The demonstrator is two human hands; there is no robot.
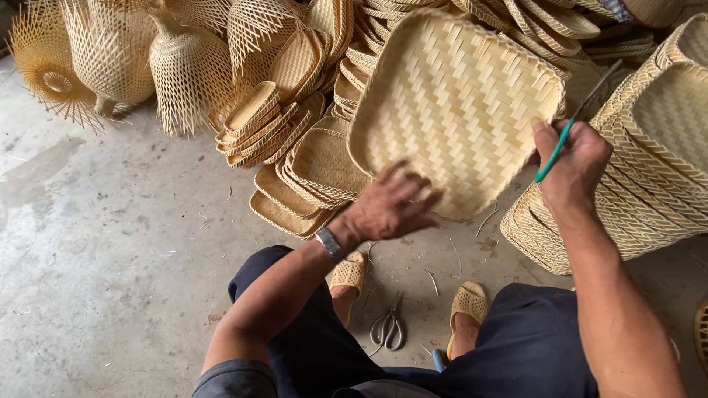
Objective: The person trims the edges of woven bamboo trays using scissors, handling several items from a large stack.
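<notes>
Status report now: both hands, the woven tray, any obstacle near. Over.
Left hand flat on square woven tray, tilting it up. Right hand grips green-handled tool at tray edge. Scissors on floor between feet; tray stacks close around.

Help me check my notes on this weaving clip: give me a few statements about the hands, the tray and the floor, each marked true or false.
1. The left hand rests on the square woven tray. True.
2. The right hand holds a hammer. False: it holds a thin tool with a green handle.
3. A pair of metal scissors lies on the concrete floor between the person's feet. True.
4. The left wrist is bare. False: it wears a wristwatch.
5. Stacks of woven trays lie behind the held tray. True.
</notes>
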